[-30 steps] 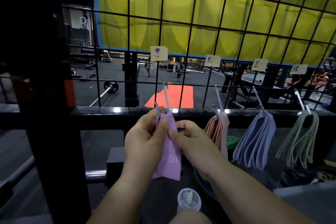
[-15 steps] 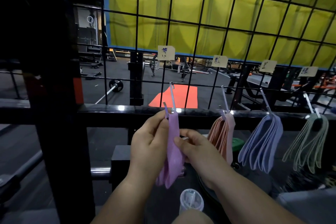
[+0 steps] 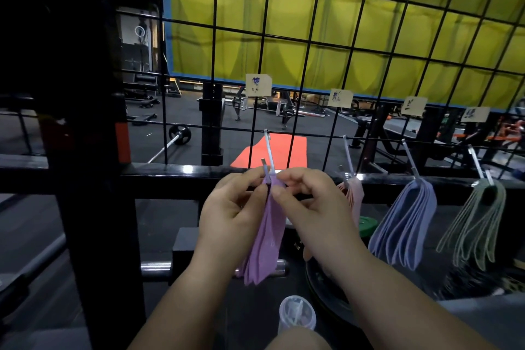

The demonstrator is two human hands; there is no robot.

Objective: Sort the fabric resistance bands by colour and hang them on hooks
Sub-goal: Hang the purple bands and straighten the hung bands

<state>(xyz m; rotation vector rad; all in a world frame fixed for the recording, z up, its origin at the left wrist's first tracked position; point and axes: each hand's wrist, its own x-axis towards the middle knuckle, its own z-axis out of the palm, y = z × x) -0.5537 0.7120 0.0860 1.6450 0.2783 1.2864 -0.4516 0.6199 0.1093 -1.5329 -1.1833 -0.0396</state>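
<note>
Edge of purple bands [image 3: 270,236] at hook [image 3: 268,150], between left hand [image 3: 230,216], right hand [image 3: 312,207]

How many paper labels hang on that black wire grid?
4. Leftmost beige paper label above the purple fabric bands; second label above the pink bands; third label above the blue bands; rightmost label above the green bands. More may lie off-frame.

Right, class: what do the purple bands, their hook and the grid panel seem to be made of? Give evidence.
Purple bands: soft matte fabric, judging by their limp folds.
Hook: flat pale strip with a dull sheen, probably bare metal.
Grid panel: thin black rods, likely painted or coated metal wire.
</note>
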